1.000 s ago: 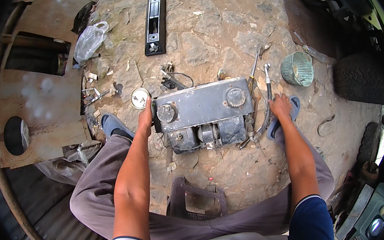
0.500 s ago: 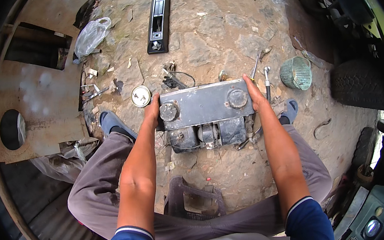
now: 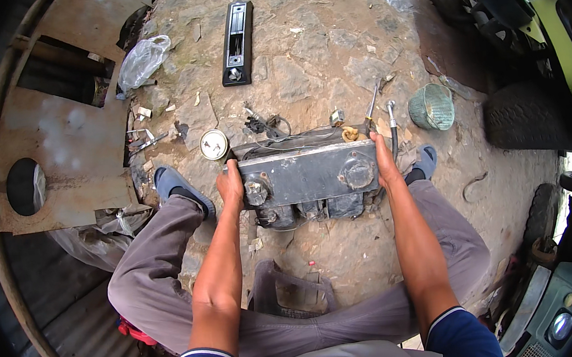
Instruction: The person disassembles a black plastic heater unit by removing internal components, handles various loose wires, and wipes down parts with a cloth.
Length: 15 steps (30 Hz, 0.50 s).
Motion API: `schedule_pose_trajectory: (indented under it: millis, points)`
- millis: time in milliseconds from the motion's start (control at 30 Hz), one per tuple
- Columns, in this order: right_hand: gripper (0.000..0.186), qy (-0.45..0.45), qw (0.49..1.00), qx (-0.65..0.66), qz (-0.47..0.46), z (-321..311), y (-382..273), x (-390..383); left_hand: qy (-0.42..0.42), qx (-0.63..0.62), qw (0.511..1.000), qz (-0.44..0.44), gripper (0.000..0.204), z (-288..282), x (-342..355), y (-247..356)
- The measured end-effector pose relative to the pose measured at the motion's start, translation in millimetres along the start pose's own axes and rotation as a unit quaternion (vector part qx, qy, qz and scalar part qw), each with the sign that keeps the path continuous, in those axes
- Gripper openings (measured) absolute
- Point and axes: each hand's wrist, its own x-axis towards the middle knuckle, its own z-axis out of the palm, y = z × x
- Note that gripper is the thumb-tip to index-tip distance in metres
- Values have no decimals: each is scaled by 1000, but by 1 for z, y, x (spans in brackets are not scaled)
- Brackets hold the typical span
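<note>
Between my feet is a dark grey, box-shaped car part (image 3: 306, 173), with a round fitting near each end of its flat face. Dark rounded housings (image 3: 345, 206) show below that face, on the side nearer me. My left hand (image 3: 231, 185) is closed on the box's left end, and my right hand (image 3: 386, 163) grips its right end. The box is tilted, so its dark far side, with a thin wire and a yellowish piece (image 3: 350, 133), is partly visible. Its underside is hidden.
Beyond the box lie a black cable bundle (image 3: 267, 124), a screwdriver (image 3: 372, 101), a ratchet-like tool (image 3: 393, 127) and a long black panel (image 3: 238, 45). A round tin (image 3: 214, 145) stands left, a green basket (image 3: 431, 107) right. A low stool (image 3: 290, 292) is near me.
The box has tipped: its flat face looks narrower, its far side now shows, and the housings below are more covered. Both hands have kept their hold and moved slightly nearer me.
</note>
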Motion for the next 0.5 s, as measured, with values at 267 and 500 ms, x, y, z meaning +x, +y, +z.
schedule_pose_trajectory:
  millis: [267,500]
  points:
    - [72,-14,997,-7,-76,10,-5,-59,23,-27,999,23,75,-15,-36,17]
    - [60,36,993,11,-108,1,31,-71,14,-48,992,116,60,-27,-34,22]
